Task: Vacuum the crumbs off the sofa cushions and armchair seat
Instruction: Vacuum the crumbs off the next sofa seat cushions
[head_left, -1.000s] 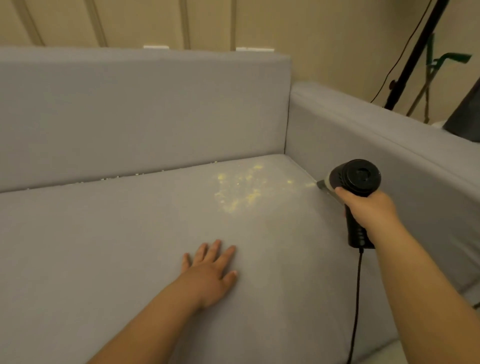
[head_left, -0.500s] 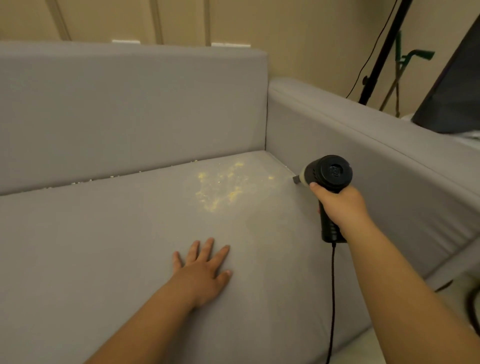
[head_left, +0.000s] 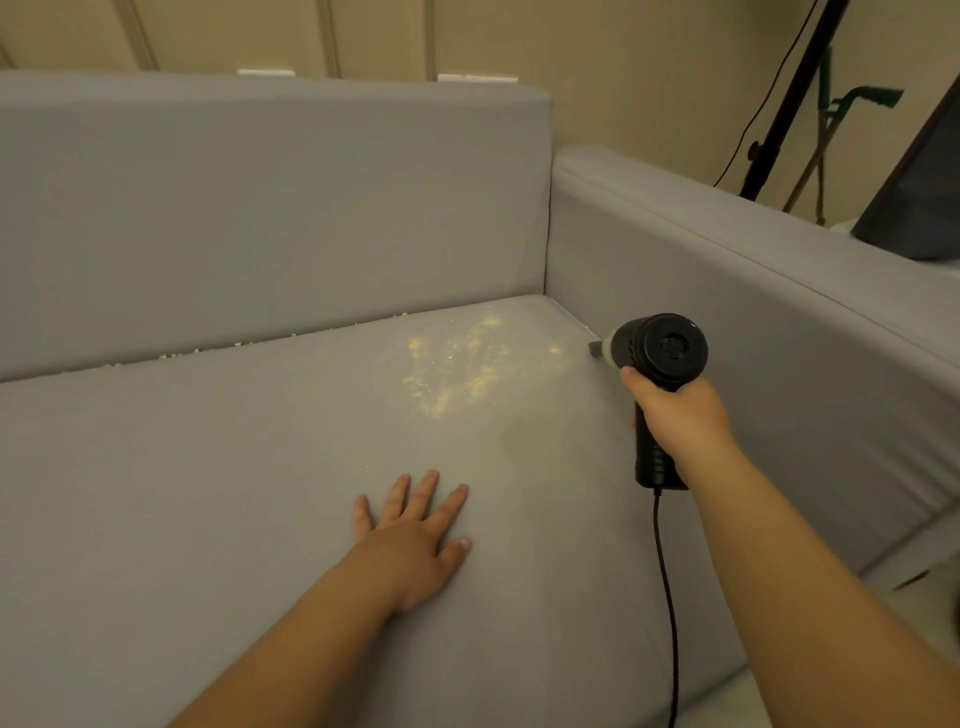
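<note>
- Crumbs (head_left: 457, 364) are sitting in a yellowish patch on the gray seat cushion (head_left: 208, 493), up near the back right corner where the backrest (head_left: 260, 208) meets the armrest (head_left: 753, 312).
- Right hand (head_left: 675, 415) is wrapped around the grip of the handheld vacuum (head_left: 657, 353), holding it pistol-style. The nozzle tip pokes out at about 9 o'clock from the body, right by the seam along the armrest.
- From that nozzle the main patch lies off at roughly 9 o'clock, close but not under it. One little yellow speck looks just beside the tip.
- The patch seems stretched on a diagonal, running from about 7 o'clock up to 1 o'clock, so I'd guess a sweep leftward and a bit toward the person would cover it lengthwise.
- Left hand (head_left: 415, 530) is flat on the cushion, fingers spread, holding nothing. The crumbs are at its 12 o'clock, well apart from it. So the right hand is clearly the nearer one, and it's got the tool anyway.
- There's also a thin line of pale bits tucked in the crease (head_left: 208, 353) under the backrest, trailing off toward 9 o'clock. Those probably need a separate pass.
- Cord (head_left: 665, 597) hangs from the grip down toward 6 o'clock, clear of the patch.
</note>
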